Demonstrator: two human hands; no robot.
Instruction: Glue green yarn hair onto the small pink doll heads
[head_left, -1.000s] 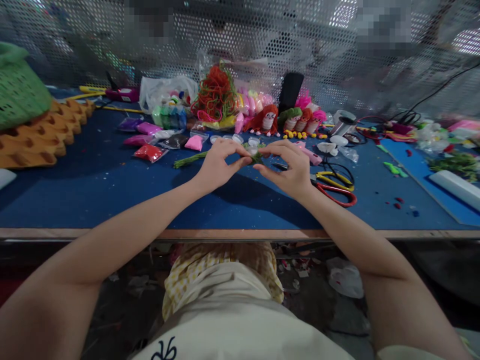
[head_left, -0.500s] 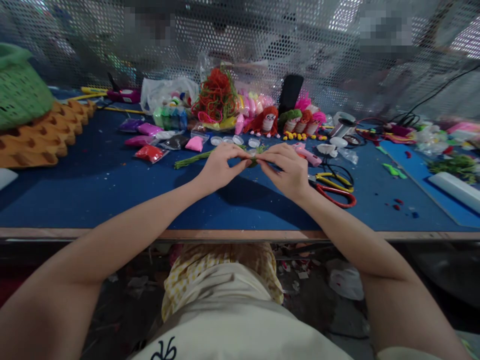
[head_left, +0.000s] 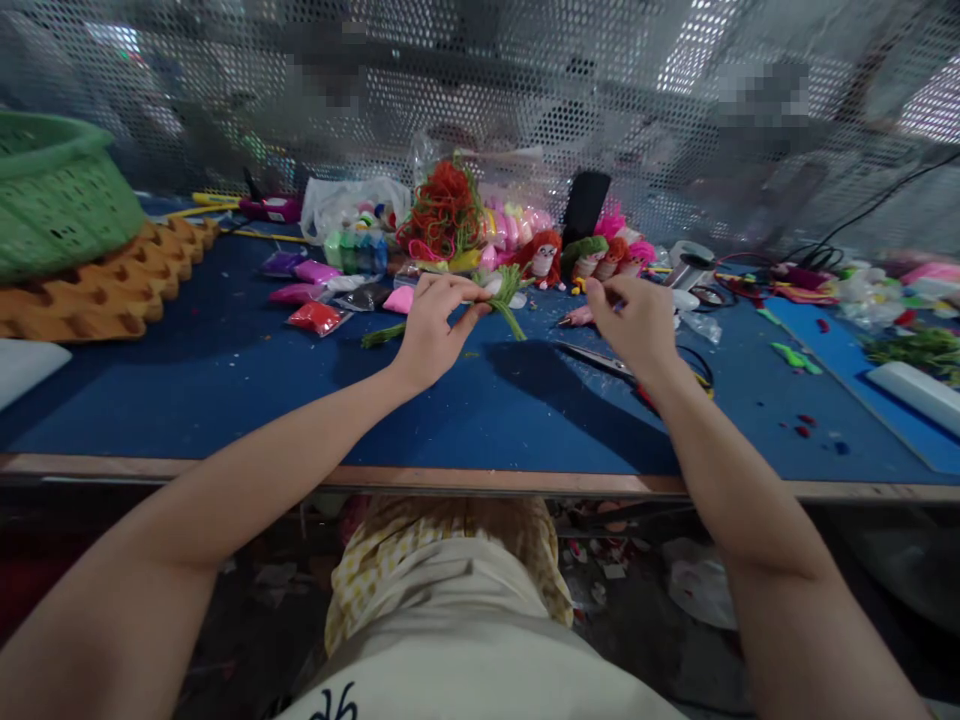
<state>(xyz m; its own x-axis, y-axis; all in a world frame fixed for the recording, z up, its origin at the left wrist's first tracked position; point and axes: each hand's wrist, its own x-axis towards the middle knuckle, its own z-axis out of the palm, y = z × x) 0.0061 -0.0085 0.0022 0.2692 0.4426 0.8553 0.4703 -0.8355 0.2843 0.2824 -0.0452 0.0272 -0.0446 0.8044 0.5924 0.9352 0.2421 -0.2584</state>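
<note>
Between thumb and fingertips, my left hand [head_left: 442, 330] pinches a small bundle of green yarn [head_left: 508, 295], whose loose ends spread out to the right of the grip. More green strands [head_left: 382, 336] lie to the left behind that hand. My right hand [head_left: 634, 325] is apart from the bundle, its fingers curled over a pink glue gun [head_left: 579, 316]. Only the glue gun's front and narrow tip show, pointing left; the hand hides its handle. Scissors [head_left: 600, 361] lie just below the right hand, their handles partly behind the wrist.
Small yarn dolls [head_left: 541, 258] and a dark phone [head_left: 585, 210] stand at the back, near tangled red yarn [head_left: 444, 212]. Coloured packets [head_left: 315, 318] lie left of centre. A green basket [head_left: 67, 200] rests on an orange egg tray [head_left: 157, 285]. A blue board [head_left: 847, 370] lies right.
My right hand has left the green yarn and moved right, to the glue gun. My left hand still holds the bundle, now with its ends fanned out in view.
</note>
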